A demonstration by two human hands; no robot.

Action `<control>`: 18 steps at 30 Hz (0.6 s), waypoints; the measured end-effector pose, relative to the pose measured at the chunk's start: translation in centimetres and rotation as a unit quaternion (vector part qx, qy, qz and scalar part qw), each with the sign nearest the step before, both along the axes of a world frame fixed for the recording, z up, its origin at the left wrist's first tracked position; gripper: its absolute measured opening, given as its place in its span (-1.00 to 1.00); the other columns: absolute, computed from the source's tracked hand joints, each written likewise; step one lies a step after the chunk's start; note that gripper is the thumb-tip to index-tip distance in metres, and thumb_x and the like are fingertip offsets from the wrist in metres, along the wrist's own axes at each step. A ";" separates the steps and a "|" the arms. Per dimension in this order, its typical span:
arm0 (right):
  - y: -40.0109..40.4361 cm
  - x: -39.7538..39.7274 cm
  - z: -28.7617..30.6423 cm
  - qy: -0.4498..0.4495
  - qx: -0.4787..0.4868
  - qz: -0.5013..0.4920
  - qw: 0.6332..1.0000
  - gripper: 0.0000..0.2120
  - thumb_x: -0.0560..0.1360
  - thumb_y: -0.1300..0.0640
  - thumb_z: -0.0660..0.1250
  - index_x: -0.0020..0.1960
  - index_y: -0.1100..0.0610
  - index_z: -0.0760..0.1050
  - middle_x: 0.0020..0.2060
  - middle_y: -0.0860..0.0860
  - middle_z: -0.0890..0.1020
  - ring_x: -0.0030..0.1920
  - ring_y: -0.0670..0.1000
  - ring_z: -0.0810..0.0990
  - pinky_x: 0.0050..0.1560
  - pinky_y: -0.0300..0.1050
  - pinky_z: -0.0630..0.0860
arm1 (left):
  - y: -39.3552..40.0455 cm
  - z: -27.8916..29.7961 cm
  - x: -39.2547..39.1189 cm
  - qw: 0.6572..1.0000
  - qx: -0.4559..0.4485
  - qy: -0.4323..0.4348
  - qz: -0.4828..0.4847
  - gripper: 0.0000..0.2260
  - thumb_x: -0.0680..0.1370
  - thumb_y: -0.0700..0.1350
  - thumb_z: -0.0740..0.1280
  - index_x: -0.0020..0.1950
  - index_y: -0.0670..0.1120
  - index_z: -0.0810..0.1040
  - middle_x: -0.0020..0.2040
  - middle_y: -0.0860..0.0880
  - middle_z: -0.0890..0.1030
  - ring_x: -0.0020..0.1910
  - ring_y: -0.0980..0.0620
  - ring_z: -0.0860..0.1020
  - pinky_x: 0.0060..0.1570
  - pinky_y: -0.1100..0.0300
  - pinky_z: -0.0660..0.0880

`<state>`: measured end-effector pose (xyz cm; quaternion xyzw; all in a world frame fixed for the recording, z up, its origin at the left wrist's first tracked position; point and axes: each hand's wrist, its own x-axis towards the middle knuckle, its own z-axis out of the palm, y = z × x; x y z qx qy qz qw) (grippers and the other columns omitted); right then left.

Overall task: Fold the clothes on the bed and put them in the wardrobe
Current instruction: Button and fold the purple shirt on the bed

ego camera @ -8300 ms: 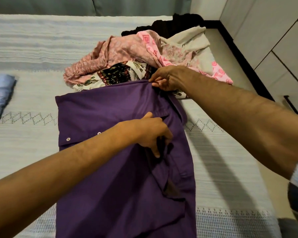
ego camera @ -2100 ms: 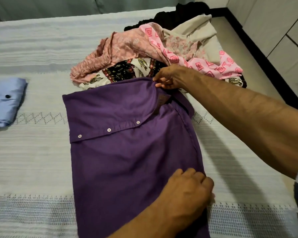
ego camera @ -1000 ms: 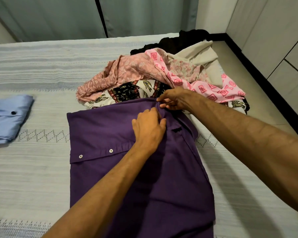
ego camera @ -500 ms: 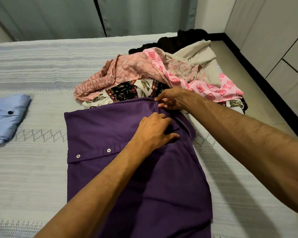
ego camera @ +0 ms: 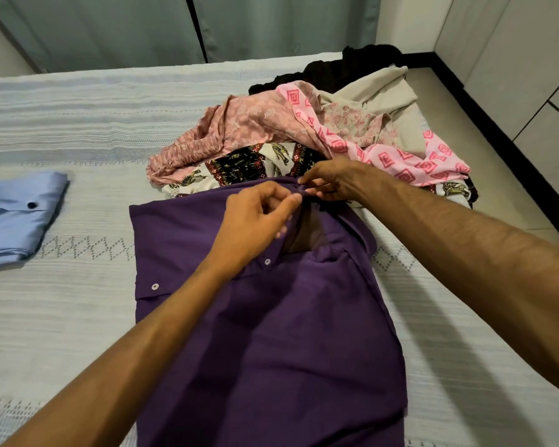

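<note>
A person's two hands meet at the far edge of a purple shirt (ego camera: 271, 317) spread flat on the bed (ego camera: 62, 301), the collar end pointing away from the wearer of the camera. The left hand (ego camera: 255, 214) has its thumb and forefinger pressed together on a small gather of purple cloth at the neckline; its other fingers curl loosely beneath. The right hand (ego camera: 333, 182), reaching in from the right, pinches the same bunched edge from the other side, fingertips touching the left hand's. Both hands are equally close to the collar, and the rest of the garment lies toward the person.

The shirt's long axis runs from the collar near the clothes pile down to the near edge of the bed. It is deep purple and smooth, with a buttoned placket crossing its left part at a slant; two pale buttons (ego camera: 155, 286) show. A darker patch sits just below the neck opening, likely a label or lining. The left side appears already turned in, so the fold seems partway done, and the collar is probably being straightened before the next fold.

Beyond the hands lies a heap of unfolded clothes (ego camera: 304, 133) in pink, beige, black and an elephant print. A folded blue shirt (ego camera: 17, 217) rests well apart at the left. Wardrobe doors (ego camera: 530, 59) stand at the right.
</note>
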<state>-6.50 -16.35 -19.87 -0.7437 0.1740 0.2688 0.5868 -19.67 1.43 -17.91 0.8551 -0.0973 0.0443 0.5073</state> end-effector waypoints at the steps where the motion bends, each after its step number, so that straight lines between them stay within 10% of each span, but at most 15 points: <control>1: 0.0 0.0 0.0 -0.001 0.002 -0.002 1.000 -0.85 0.57 0.24 0.41 -0.15 0.12 0.53 -0.32 -0.04 0.57 -0.53 -0.17 0.58 -0.55 -0.37 0.43 | -0.1 0.0 -0.9 1.000 0.010 -0.025 -0.017 -0.88 0.61 -0.02 0.45 -0.08 -0.03 0.68 -0.35 0.01 0.67 -0.39 0.06 0.64 -0.25 0.13 0.61; 6: 0.1 -0.4 0.4 -0.015 -0.001 -0.013 1.000 -0.84 0.56 0.26 0.42 -0.16 0.13 0.52 -0.34 -0.03 0.54 -0.56 -0.15 0.57 -0.57 -0.36 0.41 | -2.4 -1.3 -2.3 0.976 0.147 -0.062 -0.149 -0.89 0.61 0.01 0.45 0.02 -0.01 0.69 -0.24 0.15 0.64 -0.27 0.22 0.57 -0.22 0.39 0.42; 13: 0.2 -0.3 0.4 -0.017 -0.008 -0.003 1.000 -0.86 0.58 0.24 0.41 -0.15 0.14 0.53 -0.33 -0.02 0.50 -0.57 -0.16 0.55 -0.56 -0.37 0.39 | -4.3 -1.4 -2.1 0.913 0.371 -0.037 -0.167 -0.57 0.54 0.37 0.34 0.22 0.09 0.60 0.06 0.10 0.48 0.10 0.06 0.47 -0.12 0.04 0.53; 18: 0.1 -0.1 0.2 -0.016 -0.009 -0.001 1.000 -0.83 0.58 0.23 0.42 -0.17 0.12 0.52 -0.34 -0.03 0.49 -0.57 -0.17 0.57 -0.55 -0.37 0.39 | -5.2 -0.4 -1.6 0.877 0.434 -0.051 -0.201 -0.72 0.60 0.19 0.38 0.17 0.04 0.60 0.10 0.04 0.58 0.11 -0.01 0.52 -0.16 0.08 0.34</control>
